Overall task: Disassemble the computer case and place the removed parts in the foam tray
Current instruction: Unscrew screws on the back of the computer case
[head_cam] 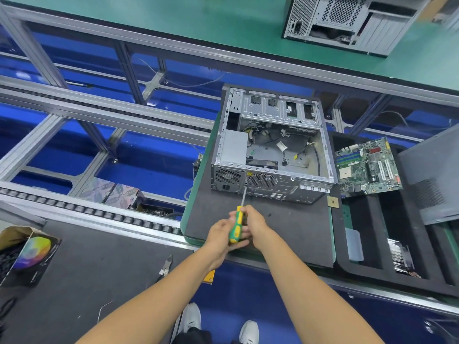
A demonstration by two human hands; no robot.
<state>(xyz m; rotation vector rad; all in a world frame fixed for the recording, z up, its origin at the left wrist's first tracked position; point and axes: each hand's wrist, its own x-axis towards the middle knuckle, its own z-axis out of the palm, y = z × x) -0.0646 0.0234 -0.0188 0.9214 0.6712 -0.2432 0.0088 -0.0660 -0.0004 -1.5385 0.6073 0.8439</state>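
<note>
An open grey computer case (270, 145) lies on a dark mat, its rear panel facing me, with loose cables and a power supply (233, 147) inside. Both hands hold a green and yellow screwdriver (236, 225). My left hand (221, 232) wraps the lower handle and my right hand (253, 220) grips it from the right. The shaft tip touches the rear panel beside the fan grille (262, 181). A green motherboard (367, 167) lies tilted in the black foam tray (372, 234) to the right.
A small black screw (269, 215) and a square chip (333, 201) lie on the mat (285, 232). A grey side panel (434, 177) leans over the tray. Cutters (166, 266) rest on the near bench. A second case (347, 21) stands far back. Roller rails run left.
</note>
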